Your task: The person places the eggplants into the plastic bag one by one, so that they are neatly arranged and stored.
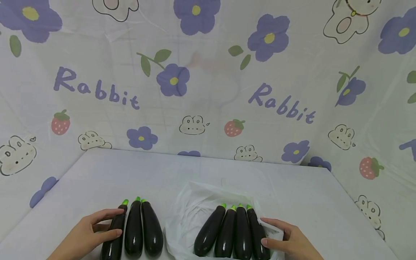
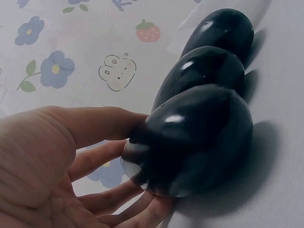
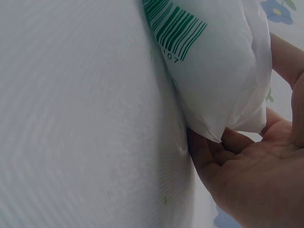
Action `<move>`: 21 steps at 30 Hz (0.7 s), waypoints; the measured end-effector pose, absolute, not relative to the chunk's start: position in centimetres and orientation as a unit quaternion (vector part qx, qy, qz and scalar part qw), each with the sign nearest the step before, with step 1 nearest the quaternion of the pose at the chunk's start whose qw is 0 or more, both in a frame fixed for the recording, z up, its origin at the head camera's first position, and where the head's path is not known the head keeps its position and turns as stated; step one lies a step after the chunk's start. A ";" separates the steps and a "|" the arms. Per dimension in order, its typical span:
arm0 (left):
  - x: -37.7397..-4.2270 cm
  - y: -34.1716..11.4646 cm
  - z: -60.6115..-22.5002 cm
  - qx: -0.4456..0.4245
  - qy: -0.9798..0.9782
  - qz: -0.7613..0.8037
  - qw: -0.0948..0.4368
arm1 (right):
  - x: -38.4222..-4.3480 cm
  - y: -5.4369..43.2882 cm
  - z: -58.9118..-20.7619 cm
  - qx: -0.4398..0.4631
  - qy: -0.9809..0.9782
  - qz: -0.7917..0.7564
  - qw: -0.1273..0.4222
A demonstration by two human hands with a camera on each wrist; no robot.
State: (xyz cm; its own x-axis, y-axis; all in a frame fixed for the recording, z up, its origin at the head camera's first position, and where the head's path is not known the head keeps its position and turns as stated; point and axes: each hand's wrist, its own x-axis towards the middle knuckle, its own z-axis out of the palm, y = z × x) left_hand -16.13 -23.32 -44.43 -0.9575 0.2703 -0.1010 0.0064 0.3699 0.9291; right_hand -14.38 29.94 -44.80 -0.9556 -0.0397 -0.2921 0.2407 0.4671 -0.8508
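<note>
On the left, my left hand (image 1: pixel 84 233) holds a dark, glossy eggplant (image 1: pixel 112 250) with a green stem, thumb on one side and fingers on the other. The left wrist view shows its rounded end (image 2: pixel 204 137) close up. Two more eggplants (image 1: pixel 133 231) lie beside it. To their right is a white plastic bag (image 1: pixel 182 224), spread out, with several eggplants (image 1: pixel 242 234) side by side on it, stems pointing away. My right hand (image 1: pixel 294 238) grips the bag's right edge around the rightmost eggplant (image 1: pixel 256 231). In the right wrist view, the bag (image 3: pixel 213 90) shows a green barcode.
The white tabletop (image 1: pixel 146 173) extends behind the eggplants to a back edge. Beyond it hangs a cloth backdrop (image 1: pixel 208 97) printed with flowers, rabbits and strawberries, which also runs along both sides.
</note>
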 end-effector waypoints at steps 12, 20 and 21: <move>-16.2 -23.3 -44.3 0.091 0.808 0.569 0.122 | -14.4 30.0 -44.8 0.058 0.847 -0.511 0.135; -16.0 -23.4 -44.0 0.088 0.807 0.573 0.116 | -14.4 30.0 -44.8 0.059 0.850 -0.506 0.135; -15.9 -23.4 -44.0 0.088 0.807 0.572 0.114 | -14.4 30.0 -44.9 0.058 0.850 -0.505 0.134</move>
